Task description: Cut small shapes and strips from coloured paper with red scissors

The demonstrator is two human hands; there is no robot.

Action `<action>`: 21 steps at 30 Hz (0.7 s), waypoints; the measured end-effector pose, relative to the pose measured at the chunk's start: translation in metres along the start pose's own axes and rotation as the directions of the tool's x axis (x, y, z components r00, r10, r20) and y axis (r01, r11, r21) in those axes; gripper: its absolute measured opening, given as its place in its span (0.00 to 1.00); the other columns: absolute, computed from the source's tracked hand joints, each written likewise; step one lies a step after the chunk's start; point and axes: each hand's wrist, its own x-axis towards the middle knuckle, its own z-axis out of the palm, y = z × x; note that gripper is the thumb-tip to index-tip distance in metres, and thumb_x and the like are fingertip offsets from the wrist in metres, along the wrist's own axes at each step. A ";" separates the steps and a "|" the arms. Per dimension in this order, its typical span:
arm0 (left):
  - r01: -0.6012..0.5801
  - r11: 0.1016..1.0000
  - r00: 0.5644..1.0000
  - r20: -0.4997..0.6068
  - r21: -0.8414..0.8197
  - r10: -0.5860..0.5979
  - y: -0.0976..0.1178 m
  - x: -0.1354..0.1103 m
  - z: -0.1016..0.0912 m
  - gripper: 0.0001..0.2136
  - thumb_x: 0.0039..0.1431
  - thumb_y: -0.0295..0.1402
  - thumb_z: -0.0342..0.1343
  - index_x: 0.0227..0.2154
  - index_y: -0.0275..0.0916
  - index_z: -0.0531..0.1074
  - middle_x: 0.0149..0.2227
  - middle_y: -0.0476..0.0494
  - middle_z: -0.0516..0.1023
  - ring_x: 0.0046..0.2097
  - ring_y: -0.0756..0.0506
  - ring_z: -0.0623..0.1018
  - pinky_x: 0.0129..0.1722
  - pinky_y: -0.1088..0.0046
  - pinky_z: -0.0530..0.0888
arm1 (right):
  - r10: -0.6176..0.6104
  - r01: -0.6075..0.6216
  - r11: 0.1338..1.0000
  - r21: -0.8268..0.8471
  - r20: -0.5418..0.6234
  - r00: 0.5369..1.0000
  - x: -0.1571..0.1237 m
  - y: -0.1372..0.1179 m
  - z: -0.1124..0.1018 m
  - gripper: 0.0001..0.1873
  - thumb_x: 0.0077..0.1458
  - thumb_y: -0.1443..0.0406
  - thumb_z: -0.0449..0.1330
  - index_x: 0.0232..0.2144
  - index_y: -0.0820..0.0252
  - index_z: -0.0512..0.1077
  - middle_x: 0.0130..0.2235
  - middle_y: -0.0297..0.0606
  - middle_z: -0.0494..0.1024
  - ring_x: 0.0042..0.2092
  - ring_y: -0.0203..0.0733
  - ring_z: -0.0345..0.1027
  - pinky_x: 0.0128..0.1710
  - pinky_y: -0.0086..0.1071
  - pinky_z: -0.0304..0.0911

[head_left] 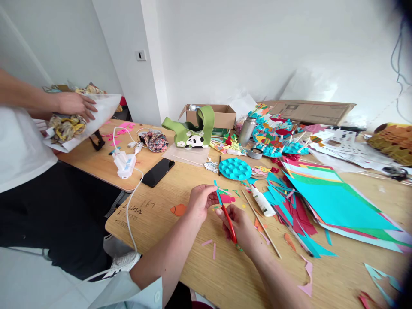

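Note:
My left hand (202,199) pinches a narrow blue paper strip (217,191) between thumb and fingers above the table. Closed round a pair of red-handled scissors (229,223), my right hand (240,225) has the tool's tip pointing at the strip's lower end. Whether the blades are touching the paper I cannot make out. Just beyond both hands lies a red paper cutout (228,198) among small green scraps. An orange paper fish (178,209) is left of my left hand. Right of my right hand are a thin wooden stick (262,225) and a white glue bottle (262,201).
A round blue woven paper piece (234,168) lies ahead, near a black phone (159,172). Coloured paper sheets (341,201) are stacked at right. A green panda bag (193,133) stands behind. At left, a person (72,105) handles a white sheet; a white cable (128,210) crosses the table edge.

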 end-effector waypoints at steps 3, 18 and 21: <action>0.013 1.000 1.000 0.010 0.019 -0.013 0.000 0.000 -0.001 0.07 0.38 0.32 0.61 0.20 0.33 0.71 0.21 0.44 0.75 0.21 0.51 0.73 0.23 0.76 0.70 | -0.001 0.001 1.000 0.009 -0.005 1.000 0.000 0.000 -0.001 0.24 0.42 0.46 0.61 0.22 0.55 0.54 0.13 0.23 0.64 0.12 0.31 0.56 0.11 0.25 0.49; -0.035 0.981 0.999 -0.014 0.188 0.038 -0.002 0.000 0.002 0.06 0.37 0.30 0.60 0.17 0.33 0.69 0.16 0.47 0.72 0.18 0.52 0.70 0.20 0.77 0.68 | 0.019 -0.018 0.999 0.042 -0.028 0.999 -0.001 -0.002 -0.002 0.27 0.38 0.44 0.62 0.22 0.55 0.54 0.14 0.23 0.64 0.12 0.31 0.56 0.11 0.25 0.51; -0.040 0.981 0.999 -0.009 0.190 0.042 -0.003 0.001 0.001 0.07 0.36 0.30 0.61 0.17 0.33 0.70 0.16 0.47 0.72 0.18 0.52 0.70 0.21 0.76 0.68 | 0.007 -0.006 0.999 0.043 -0.025 1.000 -0.001 -0.001 -0.002 0.26 0.39 0.44 0.61 0.22 0.55 0.55 0.14 0.24 0.65 0.13 0.31 0.56 0.11 0.25 0.51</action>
